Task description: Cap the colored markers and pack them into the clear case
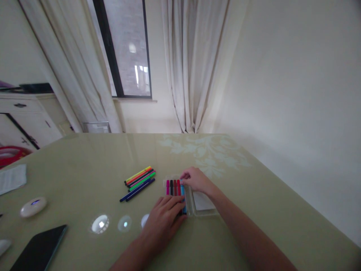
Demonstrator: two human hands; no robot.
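Note:
A clear plastic case [190, 207] lies opened out on the table, with a row of felt-tip pens in its left half: pink, black, brown, red and light blue. My left hand [165, 216] rests flat across the lower part of this row, fingers stretched out, hiding much of the pens. At the top end of the light blue felt-tip pen [182, 191], my right hand [196, 180] has its thumb and fingers pinched together. To the left, a loose bunch of felt-tip pens [140, 178] in yellow, orange, red, black, green and dark blue lies on the tabletop.
The glossy table [93, 162] shows light reflections near my left hand. On its left side are a white oval device [33, 207], a dark tablet or phone [41, 248] and a sheet of paper [13, 178]. A wall [296, 94] runs along the right edge.

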